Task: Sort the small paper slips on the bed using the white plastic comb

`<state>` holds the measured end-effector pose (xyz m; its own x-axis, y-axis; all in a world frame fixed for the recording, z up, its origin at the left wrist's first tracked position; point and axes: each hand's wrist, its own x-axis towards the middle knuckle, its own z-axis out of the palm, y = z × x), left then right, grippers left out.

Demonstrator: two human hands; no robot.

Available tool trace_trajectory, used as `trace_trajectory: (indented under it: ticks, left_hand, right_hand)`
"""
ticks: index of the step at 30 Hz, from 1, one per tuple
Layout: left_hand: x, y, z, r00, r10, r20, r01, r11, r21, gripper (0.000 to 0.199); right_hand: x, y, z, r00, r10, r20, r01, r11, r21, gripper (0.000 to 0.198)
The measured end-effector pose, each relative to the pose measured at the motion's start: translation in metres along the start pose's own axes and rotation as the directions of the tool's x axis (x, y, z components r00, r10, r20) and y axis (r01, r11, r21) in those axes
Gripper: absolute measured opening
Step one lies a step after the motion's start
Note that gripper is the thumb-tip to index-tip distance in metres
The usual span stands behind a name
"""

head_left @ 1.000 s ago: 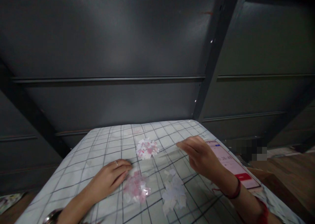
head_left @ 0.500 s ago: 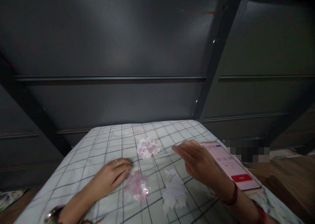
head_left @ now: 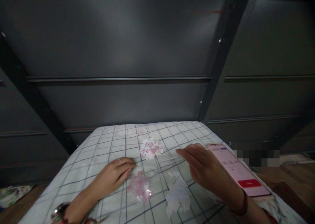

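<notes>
My left hand [head_left: 115, 174], with a ring on it, rests on the checked cloth, fingers stretched out side by side and nothing visible in them. Just right of its fingertips lies a pile of pink scraps [head_left: 139, 184] with a shiny, clear-plastic glint. My right hand [head_left: 203, 165] is held low over the cloth with its fingertips pressed together; anything between them is hidden. From there a faint pale line runs left toward a pile of mixed white and pink scraps [head_left: 151, 148]. Between the hands, nearer me, sits a pile of white scraps [head_left: 177, 194].
A phone [head_left: 237, 168] showing a running timer lies beside my right forearm at the table's right edge. The checked tablecloth [head_left: 110, 138] covers the table. A dark metal panel wall [head_left: 133, 101] rises behind it. Wooden floor shows at the lower right.
The whole view has shifted slightly, so everything sits a little farther right. Both hands keep nearly the same pose, and the piles look unchanged.
</notes>
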<state>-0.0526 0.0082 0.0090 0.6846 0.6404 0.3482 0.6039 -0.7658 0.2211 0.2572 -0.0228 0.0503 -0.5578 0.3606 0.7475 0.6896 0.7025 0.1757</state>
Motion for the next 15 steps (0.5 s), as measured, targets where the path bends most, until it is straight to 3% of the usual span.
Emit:
trace_trajectory:
  ticks: [5,9,15]
  left_hand:
    - [-0.001,-0.001,0.001,1.0,0.009,-0.019,-0.009,1.0,-0.01,0.023]
    - [-0.001,-0.001,0.002,1.0,0.002,-0.009,-0.002,1.0,-0.017,0.023]
    - [-0.001,0.0,0.002,1.0,0.003,0.002,-0.003,1.0,-0.017,0.023]
  right_hand:
    - [-0.001,0.002,0.001,0.998,-0.04,0.052,0.039,0.999,0.031,0.043]
    - [0.0,-0.004,0.001,0.998,-0.062,0.005,0.061,0.995,0.077,0.047]
    - [-0.007,0.01,0.01,0.998,0.06,-0.036,-0.061,0.998,-0.025,0.053]
